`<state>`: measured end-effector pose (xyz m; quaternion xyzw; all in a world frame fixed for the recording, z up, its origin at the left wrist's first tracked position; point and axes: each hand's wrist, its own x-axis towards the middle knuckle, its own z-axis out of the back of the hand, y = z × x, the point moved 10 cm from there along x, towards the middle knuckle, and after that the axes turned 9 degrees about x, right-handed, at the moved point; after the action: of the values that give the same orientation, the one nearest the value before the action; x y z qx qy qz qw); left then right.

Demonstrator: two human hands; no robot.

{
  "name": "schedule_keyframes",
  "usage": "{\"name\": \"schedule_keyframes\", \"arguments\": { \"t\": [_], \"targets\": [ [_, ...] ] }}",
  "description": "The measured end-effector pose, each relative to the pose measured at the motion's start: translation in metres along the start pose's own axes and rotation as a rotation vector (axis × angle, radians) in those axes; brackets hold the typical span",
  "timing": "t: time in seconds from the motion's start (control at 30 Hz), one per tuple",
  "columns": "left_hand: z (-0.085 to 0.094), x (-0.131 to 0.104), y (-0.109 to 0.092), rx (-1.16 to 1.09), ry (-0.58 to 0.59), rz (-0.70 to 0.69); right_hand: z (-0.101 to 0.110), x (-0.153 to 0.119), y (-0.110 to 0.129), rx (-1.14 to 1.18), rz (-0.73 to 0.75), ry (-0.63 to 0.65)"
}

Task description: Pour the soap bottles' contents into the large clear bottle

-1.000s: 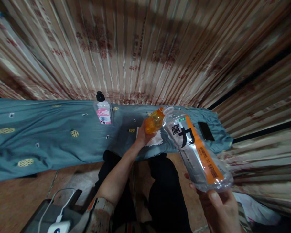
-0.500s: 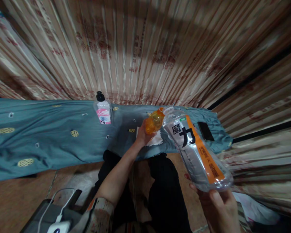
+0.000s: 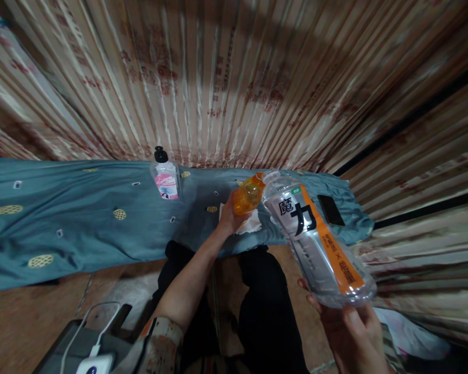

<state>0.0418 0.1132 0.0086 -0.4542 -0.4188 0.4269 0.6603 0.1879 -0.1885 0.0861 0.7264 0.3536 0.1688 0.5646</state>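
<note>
My left hand [image 3: 231,214] is wrapped round a small orange translucent bottle [image 3: 250,193], tilted with its neck up and to the right. In my right hand [image 3: 345,324] is the base of a large clear plastic bottle [image 3: 310,234] with a silver and orange label. That bottle is tipped so its neck points up and left, meeting the mouth of the orange bottle. Whether liquid passes between them I cannot tell. Beneath my left hand a white tissue [image 3: 251,223] lies on the teal cloth [image 3: 89,223].
A clear pump-top bottle [image 3: 166,179] with a pink label stands on the cloth to the left. To the right lies a black phone [image 3: 330,210]. Behind is a pleated patterned curtain [image 3: 203,83]. A white device [image 3: 95,363] with a cable sits at lower left.
The large clear bottle has rolled slightly in my right hand, its label shifting a little to the right. My left hand and the orange bottle stay in place.
</note>
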Motion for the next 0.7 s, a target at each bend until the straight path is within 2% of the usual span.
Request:
{"name": "schedule_keyframes", "arguments": {
  "t": [0.4,0.7],
  "targets": [
    [0.0022,0.0004,0.001,0.042,-0.026,-0.025,-0.0035,-0.0034,0.0019,0.039,-0.023,0.028],
    [0.0004,-0.0002,0.0004,-0.022,-0.009,-0.018,-0.0011,-0.0001,-0.0006,0.001,-0.013,0.056]
  ]
}}
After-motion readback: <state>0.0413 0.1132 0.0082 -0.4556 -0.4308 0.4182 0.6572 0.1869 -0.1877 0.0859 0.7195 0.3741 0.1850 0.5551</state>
